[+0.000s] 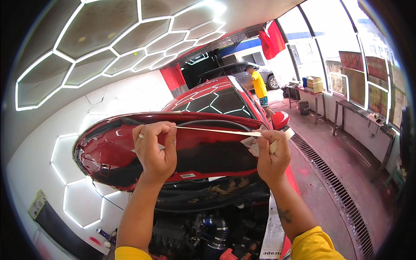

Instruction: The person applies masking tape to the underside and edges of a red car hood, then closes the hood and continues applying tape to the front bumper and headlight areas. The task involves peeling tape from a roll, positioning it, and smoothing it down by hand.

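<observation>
A narrow, cream-coloured strip of tape [216, 130] stretches taut between the left hand [155, 149] and right hand [274, 155], both pinching it, before a raised, glossy red car hood [203, 149].

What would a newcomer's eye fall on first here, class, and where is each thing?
Probably the thin pale strip first, stretched between the left hand and the right hand near the picture's middle. Behind it spreads the raised red hood, with the dark engine bay below. Bright white hexagonal lights cover the ceiling at upper left.
</observation>
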The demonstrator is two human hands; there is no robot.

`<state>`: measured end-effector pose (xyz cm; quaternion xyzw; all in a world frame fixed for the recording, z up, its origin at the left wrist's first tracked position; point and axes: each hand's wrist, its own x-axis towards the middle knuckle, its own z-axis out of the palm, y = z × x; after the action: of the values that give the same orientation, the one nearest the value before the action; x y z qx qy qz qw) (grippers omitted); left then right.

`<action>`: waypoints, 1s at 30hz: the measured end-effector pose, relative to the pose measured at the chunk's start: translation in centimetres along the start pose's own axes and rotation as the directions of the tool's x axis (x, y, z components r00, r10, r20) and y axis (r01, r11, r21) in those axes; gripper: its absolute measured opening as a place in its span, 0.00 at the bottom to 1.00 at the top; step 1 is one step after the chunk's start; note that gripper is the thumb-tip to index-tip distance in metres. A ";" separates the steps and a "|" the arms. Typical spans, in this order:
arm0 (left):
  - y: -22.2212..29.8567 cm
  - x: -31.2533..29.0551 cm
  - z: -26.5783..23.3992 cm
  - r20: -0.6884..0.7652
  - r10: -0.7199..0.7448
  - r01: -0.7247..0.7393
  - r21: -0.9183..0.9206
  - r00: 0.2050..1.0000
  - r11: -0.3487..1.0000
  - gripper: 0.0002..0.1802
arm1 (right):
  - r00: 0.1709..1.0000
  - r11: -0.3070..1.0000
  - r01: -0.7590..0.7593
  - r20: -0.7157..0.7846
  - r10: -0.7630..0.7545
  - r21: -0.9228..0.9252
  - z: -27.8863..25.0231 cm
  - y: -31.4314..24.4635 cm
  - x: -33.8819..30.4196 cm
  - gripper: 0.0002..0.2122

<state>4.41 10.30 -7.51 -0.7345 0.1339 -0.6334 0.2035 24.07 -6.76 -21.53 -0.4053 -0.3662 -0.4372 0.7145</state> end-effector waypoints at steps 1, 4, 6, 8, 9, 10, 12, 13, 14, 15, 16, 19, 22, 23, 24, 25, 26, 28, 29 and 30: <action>0.3 -0.2 0.3 -0.005 -0.074 0.074 -0.017 0.997 0.997 0.06 | 0.998 0.997 -0.063 0.001 0.064 -0.033 0.0 -0.3 0.2 0.04; 1.5 0.6 0.5 -0.025 -0.240 0.239 -0.046 0.970 0.970 0.06 | 0.975 0.975 -0.223 -0.019 0.223 -0.008 0.3 -0.9 1.4 0.06; 1.8 1.2 0.6 -0.037 -0.311 0.307 -0.086 0.950 0.948 0.07 | 0.970 0.969 -0.243 -0.015 0.243 -0.040 0.4 -0.9 2.2 0.06; 1.8 1.4 0.8 -0.061 -0.304 0.301 -0.056 0.951 0.952 0.06 | 0.948 0.947 -0.318 0.005 0.319 -0.044 0.4 -1.6 3.0 0.06; 1.8 1.4 0.9 -0.065 -0.302 0.300 -0.040 0.951 0.953 0.06 | 0.940 0.939 -0.340 0.011 0.341 -0.046 0.4 -1.7 3.2 0.06; 1.9 1.4 1.1 -0.069 -0.302 0.300 -0.032 0.951 0.953 0.06 | 0.932 0.931 -0.362 0.014 0.363 -0.056 0.3 -1.6 3.3 0.06; 1.9 1.8 0.8 -0.063 -0.245 0.249 0.054 0.967 0.967 0.06 | 0.920 0.918 -0.388 0.022 0.390 -0.077 0.3 -1.4 3.2 0.05; 1.9 2.1 0.9 -0.060 -0.213 0.218 0.091 0.975 0.972 0.06 | 0.916 0.913 -0.398 0.020 0.401 -0.090 0.1 -1.3 3.3 0.05; 1.9 2.2 0.9 -0.051 -0.223 0.227 0.093 0.973 0.969 0.06 | 0.924 0.920 -0.380 0.011 0.383 -0.098 0.0 -1.1 3.3 0.05; 1.7 2.2 0.9 -0.043 -0.233 0.237 0.095 0.971 0.967 0.06 | 0.931 0.926 -0.362 0.003 0.364 -0.107 0.1 -0.9 3.1 0.05; 1.6 2.2 0.8 -0.034 -0.240 0.242 0.102 0.970 0.965 0.06 | 0.938 0.932 -0.345 -0.005 0.346 -0.110 0.2 -0.7 2.9 0.04; 1.5 2.1 0.7 -0.023 -0.226 0.227 0.098 0.974 0.969 0.07 | 0.958 0.944 -0.284 0.001 0.288 -0.166 -0.1 -0.6 2.6 0.05; 1.4 1.8 0.7 -0.029 -0.207 0.209 0.104 0.978 0.972 0.07 | 0.962 0.949 -0.271 -0.022 0.271 -0.160 -0.1 -1.1 2.3 0.05; 1.4 1.8 0.7 -0.035 -0.209 0.211 0.100 0.977 0.972 0.07 | 0.961 0.949 -0.274 -0.029 0.273 -0.154 -0.1 -1.1 2.3 0.05; 1.4 1.9 0.8 -0.041 -0.209 0.212 0.096 0.977 0.972 0.07 | 0.961 0.949 -0.278 -0.036 0.276 -0.148 0.0 -1.1 2.4 0.05; 1.4 1.8 0.8 -0.045 -0.214 0.217 0.093 0.976 0.972 0.07 | 0.959 0.948 -0.284 -0.040 0.281 -0.143 0.0 -1.1 2.2 0.05; 1.4 1.7 0.9 -0.046 -0.211 0.214 0.093 0.976 0.972 0.07 | 0.958 0.946 -0.288 -0.033 0.286 -0.151 -0.1 -1.0 2.2 0.05; 1.2 1.7 1.2 -0.051 -0.202 0.206 0.093 0.978 0.974 0.07 | 0.955 0.941 -0.294 -0.021 0.295 -0.166 -0.2 -1.1 2.4 0.05; 1.2 1.7 1.2 -0.053 -0.217 0.221 0.093 0.975 0.971 0.07 | 0.952 0.939 -0.304 -0.016 0.305 -0.159 -0.2 -1.2 2.5 0.05; 1.2 1.7 1.3 -0.054 -0.231 0.236 0.094 0.971 0.967 0.07 | 0.949 0.938 -0.313 -0.011 0.315 -0.151 -0.2 -1.3 2.7 0.05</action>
<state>6.05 8.63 -6.78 -0.7204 0.0191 -0.6744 0.1609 23.89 -8.19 -18.95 -0.5143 -0.2674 -0.3412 0.7400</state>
